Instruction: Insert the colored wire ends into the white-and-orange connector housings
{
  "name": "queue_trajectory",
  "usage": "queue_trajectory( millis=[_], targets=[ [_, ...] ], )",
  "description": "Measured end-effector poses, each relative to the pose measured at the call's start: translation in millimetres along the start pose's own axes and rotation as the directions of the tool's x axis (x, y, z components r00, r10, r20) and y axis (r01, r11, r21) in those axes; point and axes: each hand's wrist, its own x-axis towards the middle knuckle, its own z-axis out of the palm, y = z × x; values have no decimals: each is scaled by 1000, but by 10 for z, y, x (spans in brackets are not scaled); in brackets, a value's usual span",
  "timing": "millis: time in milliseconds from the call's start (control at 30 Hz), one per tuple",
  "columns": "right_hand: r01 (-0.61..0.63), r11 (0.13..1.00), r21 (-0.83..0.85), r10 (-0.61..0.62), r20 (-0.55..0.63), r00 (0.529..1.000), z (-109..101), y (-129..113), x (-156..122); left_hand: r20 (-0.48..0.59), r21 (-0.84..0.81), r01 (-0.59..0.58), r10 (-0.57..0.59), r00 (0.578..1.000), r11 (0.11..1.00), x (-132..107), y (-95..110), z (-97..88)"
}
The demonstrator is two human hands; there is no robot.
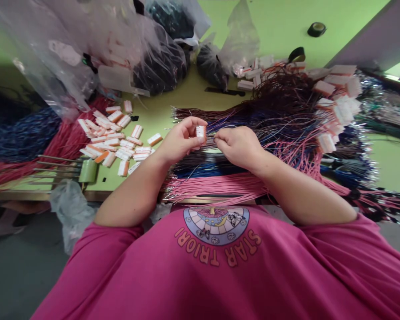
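Note:
Between the fingers and thumb of my left hand is a small white and orange connector housing, raised over the bench. My right hand pinches a thin dark wire, whose end meets the housing's right, orange side; how deep it sits I cannot tell. Beneath both hands lie bundles of dark, blue and pink wires, laid sideways with bare metal tips at the left. A heap of loose white and orange connector housings spreads left of my left hand.
Plastic bags with dark contents stand at the back. Wired connectors pile up at the right. A tape roll lies far right. A green block with metal rods sits at the front left edge, near red and blue wire bundles.

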Motion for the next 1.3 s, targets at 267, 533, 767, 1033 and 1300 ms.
queue_trajectory(
  millis=[267, 533, 767, 1033, 1300],
  targets=[
    [56, 968, 245, -51, -25, 998, 141, 33, 48, 19, 0, -39, 39, 999, 999, 5, -34, 39],
    [80, 996, -25, -78, 70, 995, -40, -59, -1, 73, -5, -76, 76, 994, 997, 50, -78, -41],
    [413, 863, -292, -427, 15, 904, -13, -32, -700, -22, -19, -51, 51, 998, 999, 70, -28, -129],
    [458, 885, -87, -397, 374, 838, 412, 69, -868, -25, 7, -58, 58, 998, 998, 105, -91, -124],
    [453, 891, -30, -406, 393, 825, 397, 21, -846, -25, 71, -36, 37, 999, 997, 117, -89, -139]
  ],
)
